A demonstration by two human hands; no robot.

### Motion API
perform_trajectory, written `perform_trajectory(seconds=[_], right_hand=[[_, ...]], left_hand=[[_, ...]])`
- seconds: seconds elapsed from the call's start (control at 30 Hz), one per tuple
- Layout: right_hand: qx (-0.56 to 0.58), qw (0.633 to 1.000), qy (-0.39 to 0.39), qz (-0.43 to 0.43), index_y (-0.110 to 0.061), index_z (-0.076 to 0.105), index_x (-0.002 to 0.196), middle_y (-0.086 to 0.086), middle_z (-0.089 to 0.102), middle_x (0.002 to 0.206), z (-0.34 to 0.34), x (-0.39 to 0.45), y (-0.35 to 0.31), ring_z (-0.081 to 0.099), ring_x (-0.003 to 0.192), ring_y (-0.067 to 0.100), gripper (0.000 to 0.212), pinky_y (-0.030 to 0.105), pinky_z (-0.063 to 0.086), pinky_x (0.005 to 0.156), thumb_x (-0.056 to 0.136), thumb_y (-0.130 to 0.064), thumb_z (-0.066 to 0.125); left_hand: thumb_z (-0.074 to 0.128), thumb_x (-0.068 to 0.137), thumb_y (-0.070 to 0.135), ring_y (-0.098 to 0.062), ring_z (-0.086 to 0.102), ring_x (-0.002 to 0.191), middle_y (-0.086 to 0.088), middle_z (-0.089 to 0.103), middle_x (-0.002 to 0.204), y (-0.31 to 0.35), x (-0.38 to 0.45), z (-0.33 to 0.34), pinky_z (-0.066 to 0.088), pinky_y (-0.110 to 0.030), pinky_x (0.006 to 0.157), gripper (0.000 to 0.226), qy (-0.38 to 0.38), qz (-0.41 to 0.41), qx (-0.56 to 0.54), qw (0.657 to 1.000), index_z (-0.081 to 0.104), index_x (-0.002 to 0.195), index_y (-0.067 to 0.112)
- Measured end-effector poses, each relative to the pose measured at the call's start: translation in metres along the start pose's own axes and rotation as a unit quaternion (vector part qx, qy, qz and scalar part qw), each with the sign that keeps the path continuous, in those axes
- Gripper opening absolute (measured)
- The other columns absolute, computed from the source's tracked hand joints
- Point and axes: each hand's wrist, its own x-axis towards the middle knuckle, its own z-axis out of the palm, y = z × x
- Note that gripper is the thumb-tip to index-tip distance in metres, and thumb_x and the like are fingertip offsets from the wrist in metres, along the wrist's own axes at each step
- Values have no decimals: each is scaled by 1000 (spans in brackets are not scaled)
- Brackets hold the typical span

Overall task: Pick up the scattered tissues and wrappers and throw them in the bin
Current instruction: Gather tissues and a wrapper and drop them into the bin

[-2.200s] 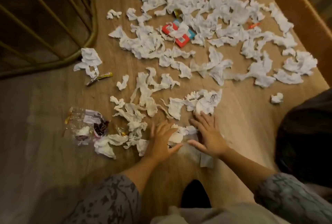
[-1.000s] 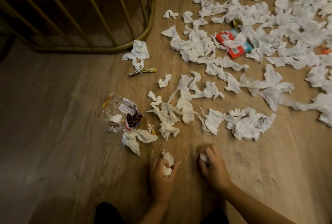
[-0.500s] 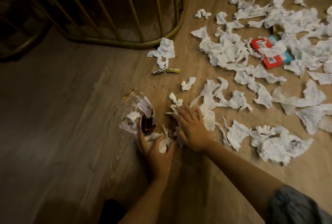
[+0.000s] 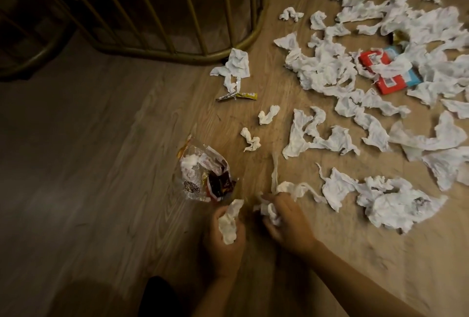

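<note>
We take the clear plastic wrapper (image 4: 203, 177) on the wooden floor (image 4: 101, 164) as our landmark. Left of the wrapper the floor lies open and dim out to the frame's edge; above it the curved base of a gold wire rack (image 4: 177, 50) closes the far side. Right of the wrapper the floor is crowded with white tissues (image 4: 324, 67), thinning near it to two small twists (image 4: 251, 140) just up and right, and a larger crumpled heap (image 4: 385, 202) farther right, with a red and blue packet (image 4: 388, 73) half buried well up and right. Between wrapper and rack base lie a tissue (image 4: 234, 66) and a small yellow foil wrapper (image 4: 238, 95). Just below the wrapper our left hand (image 4: 223, 243) has its grip curled round a white wad (image 4: 229, 222) that sticks up from the fist, its top almost touching the wrapper's lower edge. Beside it, below and right of the wrapper, our right hand (image 4: 286, 222) has its grip closed on a bunch of tissue (image 4: 271, 211), from which a blurred strip trails right toward the heap.
</note>
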Motion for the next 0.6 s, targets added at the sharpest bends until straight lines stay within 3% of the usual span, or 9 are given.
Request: perform_trajectory(seconds=[0.07,0.17,0.3,0.37,0.4,0.43,0.47,0.5,0.6], right_hand=[[24,999,42,-2,-24,51,122,1,59,97,-5,2,-11,52,83,8,41,13,42,70,83,-34,57],[30,992,121,-8,-15,61,115,4,57,102,-12,20,-21,53,87,13,34,19,46,71,85,-29,55],[1,994,108,28,-13,64,118,7,54,124,-17,49,-15,46,112,11,38,30,48,89,84,-25,50],[-65,995,60,42,-19,56,130,4,47,141,-14,54,1,38,130,18,46,48,37,106,85,-19,54],[-105,993,34,48,-22,51,137,2,41,149,-12,53,9,31,138,20,52,57,26,111,85,-17,57],[-142,989,14,48,-25,44,142,1,35,154,-9,51,17,24,144,22,58,62,16,114,87,-19,57],[-171,984,1,44,-27,39,146,1,28,158,-8,47,22,17,147,24,59,65,9,114,89,-25,53],[-189,981,-8,40,-28,36,148,0,24,159,-7,42,25,14,149,24,57,67,6,114,92,-31,47],[-221,974,-22,41,-27,39,146,-2,26,159,-5,27,22,11,150,24,53,67,5,114,97,-45,33]], left_hand=[[62,81,24,-3,59,95,-1,63,100,15,9,-9,51,-18,80,28,22,71,-24,997,66,108,18],[67,79,19,-19,57,88,-7,54,99,28,42,-19,47,-13,73,13,66,129,-20,989,72,87,9],[82,73,17,-20,41,129,-8,49,132,45,91,-18,38,-20,101,16,31,70,18,997,67,71,10],[83,75,24,-16,40,119,7,49,118,36,111,-12,25,-9,105,24,-12,-17,3,1000,67,68,6],[82,74,38,-19,41,121,8,48,113,27,121,-8,25,-14,111,31,-41,-63,9,997,67,67,11],[79,69,56,-28,33,136,4,48,123,13,129,-2,15,-33,121,37,-68,-85,42,993,67,66,21],[74,62,69,-32,12,146,-2,39,140,0,132,3,-5,-43,121,42,-92,-91,88,988,66,68,28],[70,55,77,-32,1,148,-3,29,149,-8,131,7,-7,-45,119,54,-112,-83,121,983,68,77,28],[52,42,96,-27,5,148,0,22,156,-11,123,13,8,-59,117,108,-160,-26,144,976,60,122,23]])
